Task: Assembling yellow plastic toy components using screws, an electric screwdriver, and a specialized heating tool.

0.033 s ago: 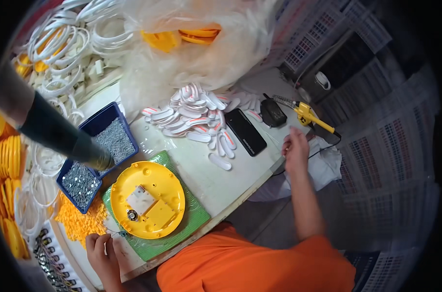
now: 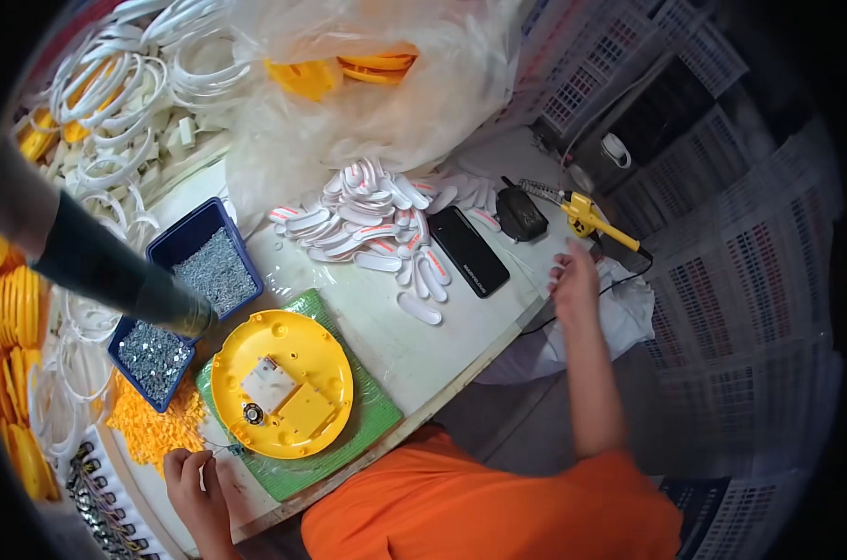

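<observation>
My left hand (image 2: 195,483) rests at the near left of the table with its fingers curled together. From its fingertips a thin wire (image 2: 214,445) runs to a small dark part (image 2: 237,449) at the edge of the green mat (image 2: 378,401). On that mat lies a round yellow plastic shell (image 2: 330,373), inner side up, with a white block (image 2: 266,385), a yellow box (image 2: 308,411) and a small round black-and-metal part (image 2: 252,413) inside. My right hand (image 2: 575,280) reaches out at the right, fingers apart, just short of a yellow-handled soldering iron (image 2: 610,231) beside a metal coil (image 2: 539,189).
Two blue bins (image 2: 249,266) of small metal pieces stand under a dark tube (image 2: 125,266). Orange bits (image 2: 153,420) lie nearby. White curved pieces (image 2: 372,219), a black phone (image 2: 470,252) and a black box (image 2: 520,213) lie farther back, before a plastic bag (image 2: 367,121).
My right hand has moved slightly up and right, nearer the soldering iron, and its fingers have spread. My left hand and the yellow shell stay put.
</observation>
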Demonstrator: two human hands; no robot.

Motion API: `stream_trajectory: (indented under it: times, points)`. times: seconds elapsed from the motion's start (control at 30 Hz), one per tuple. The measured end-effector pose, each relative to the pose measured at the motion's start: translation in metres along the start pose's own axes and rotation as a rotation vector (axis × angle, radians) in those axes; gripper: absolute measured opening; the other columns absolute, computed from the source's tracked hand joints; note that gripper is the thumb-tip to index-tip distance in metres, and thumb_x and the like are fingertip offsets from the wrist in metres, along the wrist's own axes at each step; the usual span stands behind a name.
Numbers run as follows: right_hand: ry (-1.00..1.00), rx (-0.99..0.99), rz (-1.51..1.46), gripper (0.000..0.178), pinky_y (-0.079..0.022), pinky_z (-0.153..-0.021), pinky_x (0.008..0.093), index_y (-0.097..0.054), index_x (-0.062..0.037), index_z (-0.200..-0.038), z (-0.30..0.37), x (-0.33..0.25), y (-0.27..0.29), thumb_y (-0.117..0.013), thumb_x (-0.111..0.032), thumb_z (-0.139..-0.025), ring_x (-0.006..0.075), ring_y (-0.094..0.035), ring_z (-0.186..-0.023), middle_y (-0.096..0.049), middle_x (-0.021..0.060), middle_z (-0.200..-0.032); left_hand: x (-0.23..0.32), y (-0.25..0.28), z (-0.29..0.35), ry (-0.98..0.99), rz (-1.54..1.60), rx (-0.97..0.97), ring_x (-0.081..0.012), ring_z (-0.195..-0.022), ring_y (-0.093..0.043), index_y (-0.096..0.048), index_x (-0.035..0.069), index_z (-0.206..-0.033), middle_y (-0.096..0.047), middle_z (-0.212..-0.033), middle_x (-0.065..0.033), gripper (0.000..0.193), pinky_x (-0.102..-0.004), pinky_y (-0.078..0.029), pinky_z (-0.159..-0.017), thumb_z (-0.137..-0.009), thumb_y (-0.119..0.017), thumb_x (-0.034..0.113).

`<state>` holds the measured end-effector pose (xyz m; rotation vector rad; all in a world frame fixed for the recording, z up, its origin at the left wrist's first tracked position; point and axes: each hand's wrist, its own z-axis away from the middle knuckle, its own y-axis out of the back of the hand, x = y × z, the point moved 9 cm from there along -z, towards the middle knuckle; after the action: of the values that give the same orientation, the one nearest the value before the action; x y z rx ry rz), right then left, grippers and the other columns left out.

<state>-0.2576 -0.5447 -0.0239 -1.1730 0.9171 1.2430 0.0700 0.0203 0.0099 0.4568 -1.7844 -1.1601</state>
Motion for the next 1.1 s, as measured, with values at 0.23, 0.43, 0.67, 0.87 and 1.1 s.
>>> stream_trajectory:
  times: [0.23,0.43,0.67,0.87,1.1]
  points:
    - [0.183,-0.217,0.006,0.022,-0.050,-0.064,0.0257,-0.067,-0.0126,-0.113,-0.116,-0.039,0.065,-0.066,-0.030,-0.100,0.0053,-0.062,-0.080,-0.066,-0.0047,-0.090,0.021,0.014,-0.012,-0.095,0.245,0.104,-0.0282,-0.103,-0.060,-0.059,-0.002,-0.093,-0.062,-0.105,-0.0159,0.012,-0.0370,-0.046,-0.095,-0.083,-0.061,-0.007]
    - [0.440,0.118,0.436,0.030,-0.046,-0.068,0.0215,-0.068,-0.0076,-0.117,-0.120,-0.085,0.093,-0.071,-0.030,-0.097,0.0064,-0.059,-0.078,-0.066,-0.0025,-0.088,0.049,-0.005,-0.035,-0.068,0.463,0.095,-0.0241,-0.090,-0.068,-0.069,0.004,-0.096,-0.072,-0.097,-0.0093,0.013,-0.0343,-0.050,-0.088,-0.084,-0.073,0.003]
    - [0.758,0.022,0.277,0.028,-0.045,-0.064,0.0219,-0.061,-0.0013,-0.121,0.043,-0.113,0.019,-0.061,-0.021,-0.101,0.0081,-0.056,-0.069,-0.062,0.0031,-0.084,0.081,-0.017,-0.022,-0.339,0.214,-0.090,-0.0223,-0.088,-0.067,-0.068,0.011,-0.095,-0.070,-0.092,-0.0025,0.016,-0.0446,-0.043,-0.100,-0.082,-0.077,0.010]
    - [0.660,-0.641,0.251,0.042,-0.047,-0.058,0.0235,-0.054,-0.0006,-0.128,0.155,-0.034,-0.109,-0.061,-0.019,-0.091,0.0102,-0.052,-0.067,-0.056,0.0061,-0.094,0.098,-0.047,0.006,-0.567,0.085,-0.129,-0.0175,-0.092,-0.066,-0.067,0.017,-0.097,-0.066,-0.094,0.0030,0.022,-0.0506,-0.035,-0.110,-0.077,-0.074,0.011]
    - [0.518,-0.974,0.309,0.046,-0.049,-0.059,0.0241,-0.054,0.0002,-0.124,0.228,0.017,-0.168,-0.069,-0.022,-0.086,0.0116,-0.056,-0.065,-0.057,0.0049,-0.081,0.084,-0.038,0.010,-0.482,0.066,-0.010,-0.0146,-0.092,-0.067,-0.066,0.018,-0.095,-0.065,-0.090,0.0029,0.017,-0.0491,-0.034,-0.111,-0.080,-0.067,0.009]
